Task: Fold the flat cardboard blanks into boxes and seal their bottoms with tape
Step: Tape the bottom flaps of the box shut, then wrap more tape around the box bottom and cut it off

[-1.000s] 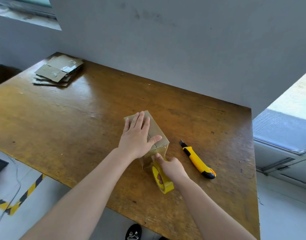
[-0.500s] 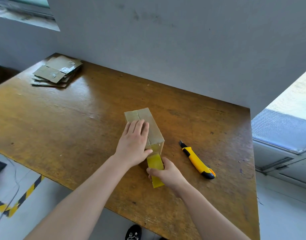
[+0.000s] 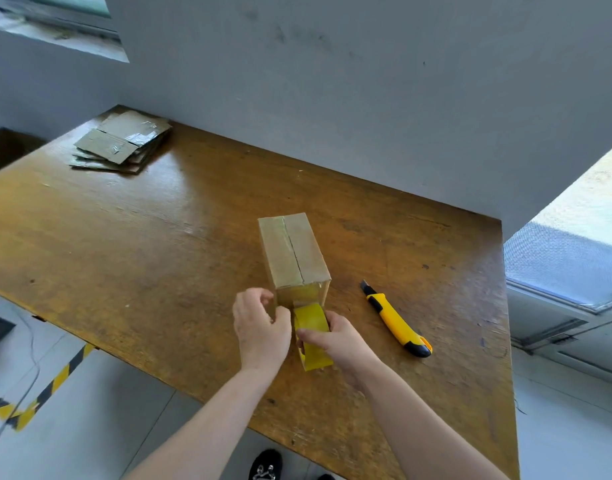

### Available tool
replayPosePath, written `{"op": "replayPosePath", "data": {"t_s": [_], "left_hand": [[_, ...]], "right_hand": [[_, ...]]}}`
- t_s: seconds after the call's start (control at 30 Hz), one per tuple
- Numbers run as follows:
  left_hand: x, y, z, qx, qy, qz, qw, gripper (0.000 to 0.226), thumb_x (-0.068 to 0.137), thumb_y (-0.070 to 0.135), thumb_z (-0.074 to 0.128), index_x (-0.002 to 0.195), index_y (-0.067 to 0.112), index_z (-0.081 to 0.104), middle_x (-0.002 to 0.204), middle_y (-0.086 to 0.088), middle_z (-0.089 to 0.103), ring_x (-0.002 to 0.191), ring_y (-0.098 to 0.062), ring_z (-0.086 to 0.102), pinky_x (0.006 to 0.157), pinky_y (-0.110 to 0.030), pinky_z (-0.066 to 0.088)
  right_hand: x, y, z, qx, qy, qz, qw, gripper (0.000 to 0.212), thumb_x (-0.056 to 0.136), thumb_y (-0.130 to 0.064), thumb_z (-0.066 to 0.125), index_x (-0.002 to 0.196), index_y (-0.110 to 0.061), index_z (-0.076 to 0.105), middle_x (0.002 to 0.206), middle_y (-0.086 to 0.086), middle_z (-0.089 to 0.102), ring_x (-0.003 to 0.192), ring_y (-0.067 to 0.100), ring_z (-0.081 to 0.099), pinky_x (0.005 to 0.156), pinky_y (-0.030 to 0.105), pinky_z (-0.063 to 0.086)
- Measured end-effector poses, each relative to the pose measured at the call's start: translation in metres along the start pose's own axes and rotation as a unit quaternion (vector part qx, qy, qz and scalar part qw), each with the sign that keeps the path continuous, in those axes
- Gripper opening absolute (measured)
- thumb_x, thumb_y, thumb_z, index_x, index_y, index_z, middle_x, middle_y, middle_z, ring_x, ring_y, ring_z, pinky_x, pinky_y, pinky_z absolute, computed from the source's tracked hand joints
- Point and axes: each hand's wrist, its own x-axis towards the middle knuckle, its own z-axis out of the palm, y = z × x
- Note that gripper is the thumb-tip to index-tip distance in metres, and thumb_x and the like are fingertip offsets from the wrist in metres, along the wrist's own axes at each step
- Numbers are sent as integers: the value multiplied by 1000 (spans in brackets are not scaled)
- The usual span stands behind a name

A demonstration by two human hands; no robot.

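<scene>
Cardboard box stands near the middle of a wooden table, its closed flaps uppermost and the seam between them running away from us. Yellowish strip of tape comes down the box's near end face to a tape roll just in front of it. The right hand grips the roll, fingers wrapped round it. The left hand is beside the strip with fingers curled and the thumb tip at the tape's edge; we cannot tell whether it actually pinches the tape. Neither hand rests on the box. A yellow utility knife lies to the right of the box, apart from both hands, and a stack of flat cardboard blanks waits at the far left corner. We judge the tape is about to be parted from the roll. With the light box unheld, a pull on the roll could drag or tip it, or peel the strip off the end face. Tearing by hand may leave a ragged end, or the loose tape may fold and stick to itself.
</scene>
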Motion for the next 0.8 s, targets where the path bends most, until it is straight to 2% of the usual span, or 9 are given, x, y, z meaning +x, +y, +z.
{"op": "replayPosePath", "data": {"t_s": [0.1,0.23,0.33,0.4,0.5,0.57,0.6,0.73,0.8], "left_hand": [[-3,6,9,-42,-141,-117,982,23,94,36,61,102,16,53,94,0,57,90,-21,57,67,-27,43],[0,8,16,-120,-170,-197,958,32,93,26,65,121,17,53,104,-3,61,98,-20,61,85,-36,53],[3,11,17,-148,-179,-212,949,30,94,20,64,123,20,56,108,-5,62,97,-20,62,81,-34,54],[3,14,15,-166,-173,-220,946,26,95,18,63,119,21,57,108,-6,62,95,-20,61,70,-30,50],[2,13,14,-177,-165,-223,944,19,95,15,62,113,21,58,109,-9,62,98,-25,61,73,-32,51],[2,11,14,-177,-163,-221,945,17,94,15,63,109,22,59,110,-10,62,101,-27,60,78,-34,50],[2,11,15,-179,-164,-222,944,16,94,15,63,108,22,59,110,-10,62,101,-27,60,79,-34,49],[3,12,14,-188,-170,-224,941,14,92,15,65,102,24,60,108,-11,63,102,-29,60,85,-39,50],[4,12,14,-188,-169,-225,941,13,91,16,67,100,24,61,107,-13,63,101,-29,61,87,-41,49]], "right_hand": [[0,-1,-1,15,-7,-7,1000,29,81,-26,73,108,-23,63,102,4,72,96,21,68,87,43,57],[-3,-5,-6,-30,-25,-9,999,28,83,-24,66,111,-20,65,106,5,71,101,21,65,87,39,53],[2,-3,-23,-75,100,-48,991,21,88,-32,62,104,-20,69,103,-1,68,98,19,62,82,34,51],[9,5,-41,-121,215,-60,967,32,91,-36,60,117,-20,67,116,1,65,108,20,58,91,37,50],[21,27,-69,-308,244,6,919,56,96,-37,53,148,-21,38,151,7,37,142,28,30,111,43,31],[27,40,-80,-367,204,53,906,69,98,-33,51,156,-19,15,163,5,14,151,27,8,118,45,19],[28,46,-81,-382,196,64,901,73,98,-32,51,157,-19,9,164,4,11,151,26,7,120,45,17],[23,60,-78,-438,236,51,866,67,93,-29,61,150,-22,26,142,5,42,132,27,40,106,40,37],[21,60,-73,-419,230,55,877,59,89,-22,64,141,-22,36,130,6,48,121,27,47,89,36,45]]}}
